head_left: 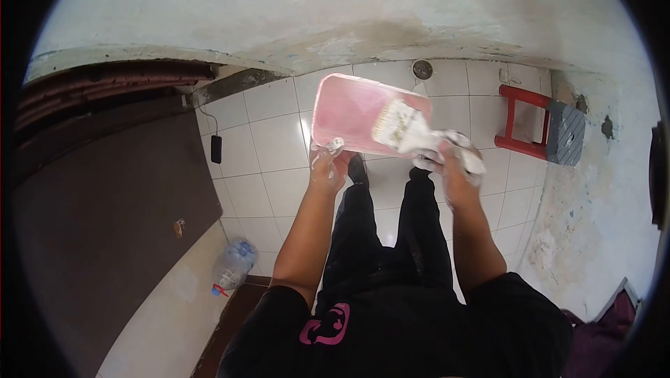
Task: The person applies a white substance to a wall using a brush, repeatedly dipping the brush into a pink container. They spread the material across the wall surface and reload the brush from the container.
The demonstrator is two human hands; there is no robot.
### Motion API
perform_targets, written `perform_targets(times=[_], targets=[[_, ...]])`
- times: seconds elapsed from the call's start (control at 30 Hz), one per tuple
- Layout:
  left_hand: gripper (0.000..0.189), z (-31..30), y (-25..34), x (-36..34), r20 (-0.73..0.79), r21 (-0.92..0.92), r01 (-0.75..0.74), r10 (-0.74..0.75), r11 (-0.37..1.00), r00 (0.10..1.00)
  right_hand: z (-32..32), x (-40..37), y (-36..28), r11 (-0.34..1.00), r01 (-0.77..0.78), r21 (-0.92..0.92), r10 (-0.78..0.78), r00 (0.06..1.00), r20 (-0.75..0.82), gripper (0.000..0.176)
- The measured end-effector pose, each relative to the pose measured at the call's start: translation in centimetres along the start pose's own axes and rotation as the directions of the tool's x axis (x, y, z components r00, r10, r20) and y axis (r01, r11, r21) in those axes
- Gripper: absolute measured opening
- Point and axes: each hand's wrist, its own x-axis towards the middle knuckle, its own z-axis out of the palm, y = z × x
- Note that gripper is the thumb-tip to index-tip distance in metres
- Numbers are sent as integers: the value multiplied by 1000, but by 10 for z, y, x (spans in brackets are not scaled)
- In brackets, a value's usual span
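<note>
My left hand [329, 166] grips the near left corner of a pink plastic tray [343, 109], its thumb over the rim. White paint coats that thumb and smears the tray's inside. In my right hand [453, 161] is a wide paintbrush [412, 130], its handle and bristles covered in white paint. The brush's bristles point left and overlap the right part of the tray. My right fingers are wrapped round the handle and are also spotted with white.
A red and grey stool [534, 127] lies at the right by the patchy wall [335, 8]. A round floor drain [422, 69] is set in the white tiles [244, 144]. A black phone-like object [216, 149] with a cord hangs at left, above a large plastic bottle [236, 264].
</note>
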Motion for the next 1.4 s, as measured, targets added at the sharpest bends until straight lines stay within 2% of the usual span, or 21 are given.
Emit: perform_targets(times=[0.07,0.13,0.2,0.23,0.3,0.33,0.4,0.5,0.53,0.67,0.73,0.8,0.87,0.93,0.97,1.0,1.1,1.2,1.27,1.33,1.4], targets=[[59,2,-9,0,-59,55,6,-2,998,998,19,9,11,994,61,-90,-55,996,64,16],[63,3,-11,-1,-56,-6,-3,3,1000,998,42,16,17,977,123,-173,-102,986,129,15],[67,8,-7,-5,-11,26,32,-31,999,999,64,20,19,999,-36,-13,37,994,101,14],[67,5,-7,-6,-14,23,33,-33,999,999,68,23,22,999,-39,-16,40,994,101,14],[67,-2,-4,-6,23,-116,96,-94,989,995,73,26,24,957,144,-253,-81,967,243,14],[67,-3,-4,-7,23,-119,93,-91,988,996,75,25,28,955,146,-256,-82,966,245,14],[68,-3,-2,-10,-58,-35,26,-28,999,998,75,22,42,807,510,-298,-440,855,274,14],[70,-26,-20,-16,-48,-188,-49,40,981,998,54,21,41,850,373,-373,-294,922,251,16],[70,-17,-15,-16,-127,-175,-68,46,982,991,49,24,39,862,295,-413,-219,950,220,16],[68,-20,-11,-20,-173,-125,-82,60,989,983,40,16,32,781,344,-521,-300,939,171,18],[67,-16,-7,-17,-160,-133,-68,46,989,986,46,7,24,853,359,-380,-354,931,84,21],[67,-13,-3,-16,-150,-87,-62,49,994,988,56,6,24,827,381,-414,-348,924,156,25],[67,-21,-13,-17,-125,-49,-69,63,996,990,77,13,32,668,585,-461,-474,811,343,23],[68,-19,-13,-14,-92,-8,-86,85,996,992,100,23,46,773,530,-349,-489,848,205,19],[69,-14,-11,-13,-103,-85,-68,60,994,993,97,31,42,861,239,-449,-183,969,165,15],[70,-11,-8,-13,-111,-160,-52,34,986,993,96,34,40,861,240,-448,-187,969,159,15],[72,-19,-18,-15,-116,-118,-88,75,989,990,89,38,26,950,74,-302,-56,996,68,16],[72,-24,-30,-20,-149,-96,-125,110,988,983,65,33,38,959,65,-276,-90,993,-77,15],[71,-30,-35,-19,-163,-81,-136,122,987,979,46,33,42,946,104,-308,-140,986,-96,15],[70,-36,-36,-17,-138,-43,-206,198,978,970,43,30,29,953,14,-304,-99,959,-267,17],[69,-34,-36,-19,-136,-99,-196,182,976,974,45,20,13,952,-41,-302,-44,962,-271,16]])
